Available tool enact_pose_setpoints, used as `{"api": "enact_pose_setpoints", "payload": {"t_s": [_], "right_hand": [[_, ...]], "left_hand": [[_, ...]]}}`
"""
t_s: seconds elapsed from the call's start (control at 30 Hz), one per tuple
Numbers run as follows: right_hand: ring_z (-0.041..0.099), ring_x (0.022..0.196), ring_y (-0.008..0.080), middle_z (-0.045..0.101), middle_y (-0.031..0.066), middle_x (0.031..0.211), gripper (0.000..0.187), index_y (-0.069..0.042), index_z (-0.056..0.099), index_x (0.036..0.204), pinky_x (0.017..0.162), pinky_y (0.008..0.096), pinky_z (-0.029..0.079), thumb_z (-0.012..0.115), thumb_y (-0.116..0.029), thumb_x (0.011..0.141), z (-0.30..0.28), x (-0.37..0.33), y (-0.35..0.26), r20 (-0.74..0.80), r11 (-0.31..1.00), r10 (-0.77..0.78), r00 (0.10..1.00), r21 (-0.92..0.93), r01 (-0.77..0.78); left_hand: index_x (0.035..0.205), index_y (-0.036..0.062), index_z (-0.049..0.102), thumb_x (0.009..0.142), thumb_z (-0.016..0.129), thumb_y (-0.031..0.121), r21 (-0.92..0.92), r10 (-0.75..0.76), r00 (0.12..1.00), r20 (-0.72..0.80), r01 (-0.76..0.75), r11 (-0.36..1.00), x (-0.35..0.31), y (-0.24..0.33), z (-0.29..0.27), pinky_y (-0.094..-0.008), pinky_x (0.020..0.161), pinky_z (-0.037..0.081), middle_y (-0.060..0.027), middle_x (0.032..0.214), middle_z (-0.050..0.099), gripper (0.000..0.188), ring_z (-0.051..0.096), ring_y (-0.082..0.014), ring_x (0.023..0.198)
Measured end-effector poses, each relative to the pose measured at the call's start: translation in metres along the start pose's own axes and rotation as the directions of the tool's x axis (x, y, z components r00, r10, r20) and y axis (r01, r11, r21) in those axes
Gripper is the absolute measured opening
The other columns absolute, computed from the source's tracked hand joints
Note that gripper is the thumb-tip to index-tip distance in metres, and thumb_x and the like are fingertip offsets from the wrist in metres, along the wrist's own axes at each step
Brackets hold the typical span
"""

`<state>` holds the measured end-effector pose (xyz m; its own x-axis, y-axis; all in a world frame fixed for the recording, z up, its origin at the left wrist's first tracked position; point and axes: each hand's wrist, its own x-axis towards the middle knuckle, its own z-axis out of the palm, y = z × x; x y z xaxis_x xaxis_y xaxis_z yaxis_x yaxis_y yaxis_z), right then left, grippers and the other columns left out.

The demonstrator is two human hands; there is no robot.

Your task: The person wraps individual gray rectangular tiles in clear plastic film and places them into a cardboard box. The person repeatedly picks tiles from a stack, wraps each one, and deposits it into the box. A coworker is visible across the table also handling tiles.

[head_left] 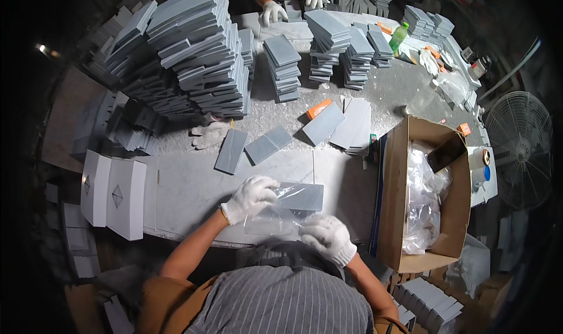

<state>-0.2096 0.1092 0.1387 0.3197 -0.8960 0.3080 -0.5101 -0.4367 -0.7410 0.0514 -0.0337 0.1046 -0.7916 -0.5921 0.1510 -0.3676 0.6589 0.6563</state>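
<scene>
My left hand [252, 199], in a white knit glove, has its fingers bent over the left end of a grey rectangular tile [306, 197]. Clear plastic, seemingly a thin bag [270, 223], stretches below the tile between my hands, with shine across part of the tile too. Whether the tile is inside the bag, I cannot tell. My right hand [328, 238], gloved alike, is closed at the bag's right side, its fingertips partly hidden. Two loose grey tiles, one upright [231, 151] and one slanted [268, 146], lie just beyond on the table [193, 178].
At right stands an open cardboard box [399, 199] of clear plastic bags [423, 208]. Tall tile stacks [202, 52] rise at the far left, smaller stacks [282, 70] at centre. White boxes [126, 199] sit left. Across the table are another person's gloved hands [273, 13]. A fan [519, 149] stands right.
</scene>
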Motion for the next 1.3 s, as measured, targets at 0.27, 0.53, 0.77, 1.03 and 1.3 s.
{"api": "enact_pose_setpoints", "payload": {"t_s": [0.27,0.53,0.77,1.03,1.3], "right_hand": [[0.060,0.115,0.0177,0.067,0.0015,0.116,0.025,-0.016,0.069,0.109,0.104,0.0370,0.044,0.066,-0.028,0.087,0.056,-0.052,0.057,0.123,0.990,0.014,0.992,-0.140,0.004],[0.065,0.101,0.0223,0.069,0.0029,0.105,0.019,-0.011,0.068,0.094,0.095,0.0397,0.050,0.071,-0.021,0.077,0.081,-0.062,0.085,-0.019,0.968,-0.118,0.993,-0.225,0.111],[0.065,0.104,0.0201,0.070,0.0025,0.106,0.019,-0.012,0.069,0.093,0.095,0.0381,0.050,0.070,-0.026,0.082,0.098,-0.073,0.101,-0.053,0.966,-0.109,0.993,-0.239,0.093],[0.066,0.101,0.0177,0.070,0.0005,0.103,0.015,-0.012,0.069,0.090,0.091,0.0346,0.053,0.070,-0.021,0.078,0.086,-0.054,0.094,-0.071,0.977,-0.125,0.990,-0.185,0.110],[0.063,0.104,0.0246,0.065,0.0159,0.112,0.029,0.005,0.058,0.117,0.092,0.0349,0.052,0.047,-0.008,0.094,0.091,-0.052,0.114,-0.153,0.954,0.097,0.983,0.298,-0.048]], "left_hand": [[0.075,0.0120,0.061,0.069,0.067,0.017,0.328,0.289,0.957,-0.011,-0.270,0.905,-0.029,-0.002,0.042,-0.0440,0.082,0.049,-0.0109,0.116,0.061,0.011,0.059,-0.0318,0.099],[0.084,0.0117,0.063,0.069,0.067,0.018,0.347,0.334,0.933,0.133,-0.359,0.866,-0.020,-0.006,0.030,-0.0432,0.079,0.050,-0.0118,0.117,0.059,0.017,0.059,-0.0295,0.099],[0.119,0.0095,0.059,0.078,0.065,0.029,0.390,-0.314,0.905,0.285,0.190,0.901,0.087,-0.004,-0.026,-0.0467,0.091,0.047,-0.0163,0.118,0.056,0.046,0.056,-0.0361,0.109],[0.129,0.0099,0.049,0.075,0.073,0.038,0.625,-0.080,0.959,-0.272,0.239,0.744,0.316,-0.047,-0.096,-0.0491,0.096,0.043,-0.0154,0.123,0.051,0.066,0.051,-0.0341,0.112],[0.135,0.0166,0.048,0.092,0.044,0.016,0.930,0.082,0.994,0.075,-0.099,0.354,0.488,-0.067,-0.142,-0.0490,0.106,0.034,-0.0094,0.140,0.048,0.043,0.044,-0.0316,0.128]]}}
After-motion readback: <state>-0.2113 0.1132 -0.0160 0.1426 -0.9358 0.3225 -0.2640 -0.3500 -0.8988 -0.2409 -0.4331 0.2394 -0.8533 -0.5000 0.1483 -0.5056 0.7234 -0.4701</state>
